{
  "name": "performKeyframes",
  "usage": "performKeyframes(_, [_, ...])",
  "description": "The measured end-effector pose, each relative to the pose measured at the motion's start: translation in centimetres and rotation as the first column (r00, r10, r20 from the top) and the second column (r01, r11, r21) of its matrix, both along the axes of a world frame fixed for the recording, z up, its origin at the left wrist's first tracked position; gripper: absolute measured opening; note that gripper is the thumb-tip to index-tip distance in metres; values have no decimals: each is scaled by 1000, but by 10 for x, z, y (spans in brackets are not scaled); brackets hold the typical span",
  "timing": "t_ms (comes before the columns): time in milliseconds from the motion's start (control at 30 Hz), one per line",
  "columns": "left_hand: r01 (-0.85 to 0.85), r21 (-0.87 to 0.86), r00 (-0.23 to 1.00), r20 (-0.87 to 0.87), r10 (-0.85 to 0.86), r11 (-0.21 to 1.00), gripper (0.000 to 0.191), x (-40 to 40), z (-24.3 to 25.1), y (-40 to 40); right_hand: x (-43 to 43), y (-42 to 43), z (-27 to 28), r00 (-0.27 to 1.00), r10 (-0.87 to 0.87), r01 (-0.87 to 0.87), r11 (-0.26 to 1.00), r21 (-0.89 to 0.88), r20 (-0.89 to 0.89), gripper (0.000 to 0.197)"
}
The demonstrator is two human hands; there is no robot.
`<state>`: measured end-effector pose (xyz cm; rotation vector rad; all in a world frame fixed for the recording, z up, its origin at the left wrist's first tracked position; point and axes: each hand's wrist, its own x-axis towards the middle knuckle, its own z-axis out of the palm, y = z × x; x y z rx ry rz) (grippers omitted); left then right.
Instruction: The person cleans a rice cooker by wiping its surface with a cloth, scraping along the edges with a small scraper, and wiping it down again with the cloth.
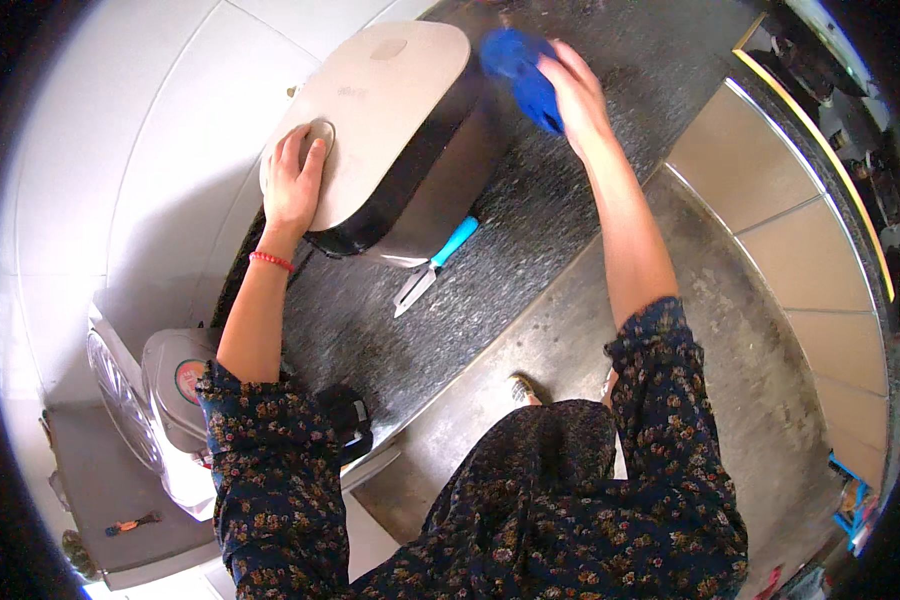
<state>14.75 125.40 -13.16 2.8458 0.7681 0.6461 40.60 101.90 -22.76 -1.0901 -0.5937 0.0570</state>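
Observation:
My left hand [292, 180] rests on the beige lid [390, 105] of a large dark bin with rounded corners, its fingers spread beside a round inset [321, 139]. A red bead bracelet [271, 260] circles that wrist. In my right hand [579, 94] is a bunched blue cloth [521, 75], slightly blurred, over the countertop at the bin's far right end. A peeling knife with a bright blue handle [456, 240] lies on the speckled black stone countertop [487, 266], close against the bin's near side.
White wall tiles [187, 135] rise behind the bin. At the lower left stand a grey appliance [176, 379] and a silver patterned panel [124, 397]. A small black object [349, 424] sits near my left sleeve. Across the concrete floor [727, 315] runs a low tiled structure [817, 247].

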Motion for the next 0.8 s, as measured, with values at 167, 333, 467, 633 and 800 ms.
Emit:
performKeyframes(167, [-15, 0, 1000, -15, 15, 1000, 51, 14, -3, -5, -14, 51, -2, 953, -298, 303, 939, -165, 57, 44])
performKeyframes(333, [-87, 17, 993, -79, 88, 996, 55, 15, 1, -15, -88, 46, -10, 872, -469, 477, 878, -30, 140, 32])
performKeyframes(467, [-80, 154, 997, 32, 76, 985, 53, 19, 0, -22, -166, 50, -12, 845, -481, 490, 871, 20, 235, 35])
performKeyframes(633, [-30, 474, 999, 33, 16, 880, 43, 19, 4, -22, -238, 54, -9, 871, -436, 460, 886, -64, 225, 36])
performKeyframes(800, [-157, 62, 912, -374, 169, 986, 61, 24, 25, -39, -282, 62, 3, 815, -440, 527, 834, -167, 377, 33])
